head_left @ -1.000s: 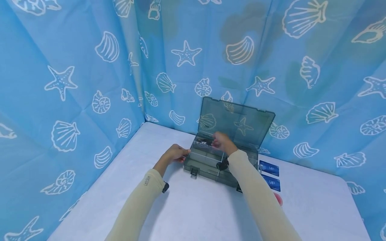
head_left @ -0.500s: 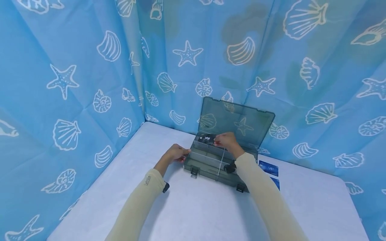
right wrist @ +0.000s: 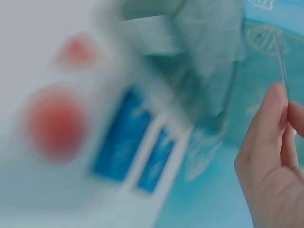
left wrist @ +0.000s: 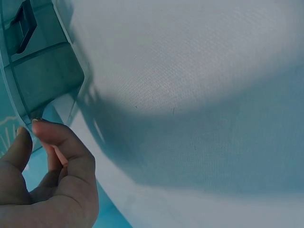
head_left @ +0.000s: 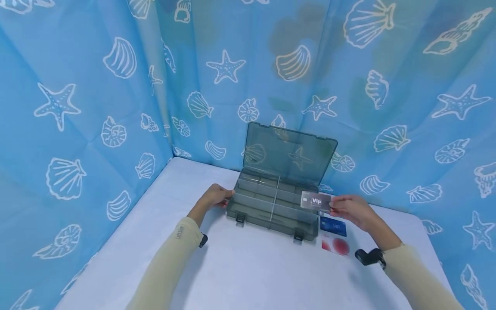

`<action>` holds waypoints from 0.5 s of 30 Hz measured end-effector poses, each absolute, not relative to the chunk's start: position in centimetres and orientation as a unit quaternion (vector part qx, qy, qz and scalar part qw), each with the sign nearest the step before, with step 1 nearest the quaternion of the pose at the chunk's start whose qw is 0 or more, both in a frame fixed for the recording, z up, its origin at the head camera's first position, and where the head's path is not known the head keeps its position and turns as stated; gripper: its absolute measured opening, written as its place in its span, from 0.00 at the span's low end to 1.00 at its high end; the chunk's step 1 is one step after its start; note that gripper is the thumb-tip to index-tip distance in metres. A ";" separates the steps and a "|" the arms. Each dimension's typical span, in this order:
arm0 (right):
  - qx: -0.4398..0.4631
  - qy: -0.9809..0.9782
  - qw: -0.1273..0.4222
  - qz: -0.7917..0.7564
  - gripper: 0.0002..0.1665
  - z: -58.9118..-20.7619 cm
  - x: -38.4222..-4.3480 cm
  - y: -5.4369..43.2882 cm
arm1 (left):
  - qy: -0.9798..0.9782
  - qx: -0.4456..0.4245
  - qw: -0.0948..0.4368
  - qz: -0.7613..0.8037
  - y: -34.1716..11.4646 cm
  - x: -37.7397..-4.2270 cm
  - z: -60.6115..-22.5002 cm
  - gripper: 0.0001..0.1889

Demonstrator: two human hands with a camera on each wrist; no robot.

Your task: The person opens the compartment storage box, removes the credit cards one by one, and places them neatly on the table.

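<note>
A smoky grey plastic compartment box (head_left: 252,207) lies on the table with its see-through lid (head_left: 288,150) raised. At its left end my left hand (head_left: 215,196) pinches the edge between thumb and fingers, and the left wrist view has the fingertips right at the box's corner (left wrist: 50,78). My right hand (head_left: 353,210) pinches the right edge of a greyish card (head_left: 312,201) marked "Vip", held up over the box's right end. Seen from the right wrist, this card (right wrist: 283,71) is nearly edge-on between thumb and fingers.
Right of the box lies a blue card (head_left: 333,227), with a card bearing red circles (head_left: 340,247) in front of it. A second blue card (right wrist: 156,159) shows in the blurred right wrist view. Blue shell-print curtains (head_left: 228,107) stand behind and left of the white table (head_left: 248,275).
My right hand has drawn the Vip card out of the box's back left compartment and carried it right. The left hand keeps its grip on the box. The head view has shifted slightly.
</note>
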State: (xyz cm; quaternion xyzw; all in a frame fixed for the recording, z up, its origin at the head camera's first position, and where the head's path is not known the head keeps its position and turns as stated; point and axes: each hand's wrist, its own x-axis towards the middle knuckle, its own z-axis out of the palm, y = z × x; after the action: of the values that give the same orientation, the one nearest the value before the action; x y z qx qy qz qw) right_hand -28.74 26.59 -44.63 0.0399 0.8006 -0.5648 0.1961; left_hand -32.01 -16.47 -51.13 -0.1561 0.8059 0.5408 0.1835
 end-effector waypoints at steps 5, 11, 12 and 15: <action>0.094 0.789 0.213 -0.569 0.30 -47.2 -23.5 30.6 | 0.806 -0.158 0.188 0.538 -16.9 -31.9 -50.9 0.25; 0.165 0.759 0.219 -0.591 0.24 -50.4 -18.8 32.7 | 0.805 -0.145 0.192 0.542 -16.9 -32.0 -50.7 0.26; 0.169 0.755 0.221 -0.593 0.24 -50.8 -18.2 33.0 | 0.804 -0.143 0.193 0.544 -16.8 -32.0 -50.7 0.26; 0.190 0.750 0.217 -0.596 0.24 -51.6 -16.8 33.6 | 0.800 -0.141 0.202 0.548 -16.4 -32.0 -50.9 0.27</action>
State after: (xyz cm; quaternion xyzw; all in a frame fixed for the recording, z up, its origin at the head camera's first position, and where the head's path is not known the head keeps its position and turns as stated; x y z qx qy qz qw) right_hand -16.82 33.60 -51.63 0.1901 0.7495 -0.5959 0.2169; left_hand -32.00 -16.41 -50.87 -0.1407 0.7996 0.5480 0.2015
